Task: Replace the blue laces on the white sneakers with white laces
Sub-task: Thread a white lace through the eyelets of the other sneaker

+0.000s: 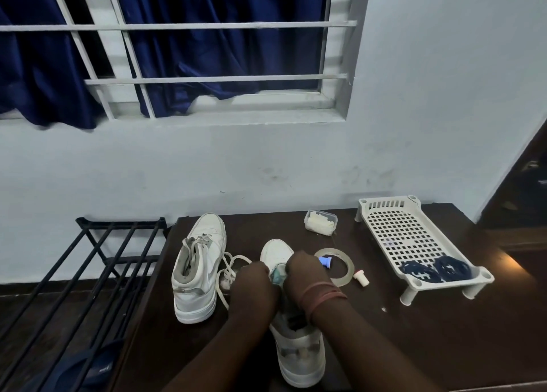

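Both hands are on the near white sneaker (299,350) mid-counter (414,332), left hand (254,282) and right hand (305,273) curled over its laces, grip hidden, blue laces (435,270) sitting in the white rack (414,237) toward the right edge, no readable branding.

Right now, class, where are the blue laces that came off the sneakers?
In the head view, the blue laces lie bundled at the near end of the white tray, on the table's right side, right of the tape roll.

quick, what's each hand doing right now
Left hand: curled at the near white sneaker, grip hidden.
Right hand: curled there too, cannot tell.
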